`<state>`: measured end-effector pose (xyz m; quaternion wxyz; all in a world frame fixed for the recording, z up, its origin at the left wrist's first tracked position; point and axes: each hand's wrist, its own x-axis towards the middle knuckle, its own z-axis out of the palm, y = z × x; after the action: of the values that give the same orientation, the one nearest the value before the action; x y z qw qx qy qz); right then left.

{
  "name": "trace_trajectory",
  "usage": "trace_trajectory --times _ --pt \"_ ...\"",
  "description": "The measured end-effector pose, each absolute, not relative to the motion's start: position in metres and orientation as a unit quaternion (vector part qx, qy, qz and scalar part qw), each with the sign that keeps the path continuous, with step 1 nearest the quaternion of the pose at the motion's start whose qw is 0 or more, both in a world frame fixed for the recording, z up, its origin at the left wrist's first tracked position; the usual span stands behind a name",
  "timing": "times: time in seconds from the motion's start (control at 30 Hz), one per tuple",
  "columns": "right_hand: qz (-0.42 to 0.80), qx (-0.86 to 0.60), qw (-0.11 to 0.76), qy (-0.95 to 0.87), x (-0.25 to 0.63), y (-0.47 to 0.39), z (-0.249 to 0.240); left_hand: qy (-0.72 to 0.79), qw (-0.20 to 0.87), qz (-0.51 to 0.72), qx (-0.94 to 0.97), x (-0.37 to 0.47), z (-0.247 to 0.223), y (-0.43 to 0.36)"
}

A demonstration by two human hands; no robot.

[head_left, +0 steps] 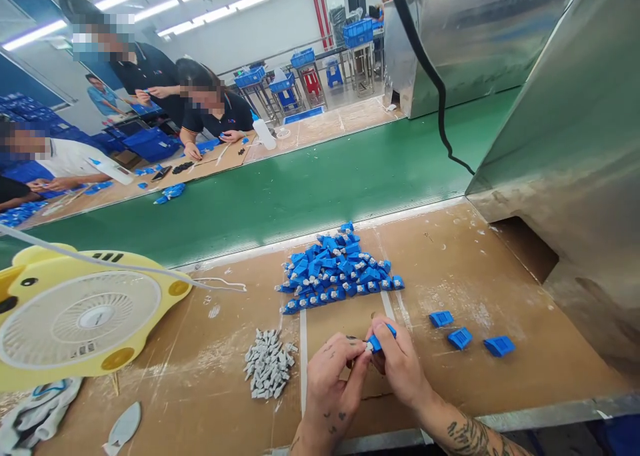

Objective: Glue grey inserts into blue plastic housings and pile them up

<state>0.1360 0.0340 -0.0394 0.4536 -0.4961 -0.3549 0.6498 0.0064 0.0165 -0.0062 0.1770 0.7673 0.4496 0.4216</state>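
Near the front of the cardboard-covered bench, my right hand (400,363) grips a small blue plastic block (383,338). My left hand (335,376) meets it from the other side, its thumb and forefinger pinched on a small grey plastic piece (369,347) at the block's end. Whether the two parts are joined I cannot tell. Left of my hands lies a heap of small grey pieces (270,364). Beyond them is a pile of blue blocks with pale ends (330,263), with a row along its near side. To the right lie three loose blue blocks (460,338).
A yellow animal-shaped fan (170,296) stands at left, its white cable crossing above. Gloves (43,413) lie below it. A green conveyor belt (300,176) runs behind the bench, with a metal housing (575,209) at right. Several people work across the belt.
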Motion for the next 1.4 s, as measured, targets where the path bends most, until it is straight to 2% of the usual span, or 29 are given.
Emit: trace_trajectory --times 0.13,0.23,0.4,0.5,0.63,0.73,0.83,0.97,1.13,1.3,1.4 --pt "0.645 -0.491 0.441 -0.385 0.144 0.034 -0.043 0.47 0.207 0.391 0.763 0.009 -0.004 0.021" --pt "0.605 -0.485 0.416 -0.475 0.167 0.039 -0.047 0.49 0.216 0.356 0.766 0.006 0.002 0.031" --pt "0.388 -0.534 0.373 -0.652 0.233 0.055 -0.041 0.544 0.121 0.36 0.749 -0.009 0.016 0.075" --pt "0.273 -0.55 0.313 -0.725 0.268 0.061 -0.04 0.581 0.077 0.331 0.739 -0.015 0.016 0.119" --pt "0.221 -0.564 0.201 -0.77 0.286 0.057 -0.051 0.602 0.077 0.283 0.743 -0.011 0.011 0.163" --pt "0.207 -0.579 0.16 -0.772 0.284 0.054 -0.058 0.599 0.083 0.277 0.747 -0.016 0.013 0.162" --pt "0.197 -0.575 0.174 -0.775 0.282 0.054 -0.06 0.613 0.076 0.295 0.729 -0.04 0.018 0.135" --pt "0.213 -0.573 0.239 -0.755 0.287 0.058 -0.062 0.654 0.061 0.304 0.69 -0.094 0.017 0.083" --pt "0.295 -0.594 0.34 -0.666 0.29 0.064 -0.056 0.659 0.091 0.179 0.725 -0.14 0.006 0.031" --pt "0.374 -0.562 0.326 -0.662 0.268 0.065 -0.037 0.622 0.139 0.079 0.767 -0.13 -0.003 0.016" --pt "0.403 -0.553 0.355 -0.637 0.249 0.056 -0.035 0.613 0.16 0.038 0.773 -0.116 -0.009 0.02"
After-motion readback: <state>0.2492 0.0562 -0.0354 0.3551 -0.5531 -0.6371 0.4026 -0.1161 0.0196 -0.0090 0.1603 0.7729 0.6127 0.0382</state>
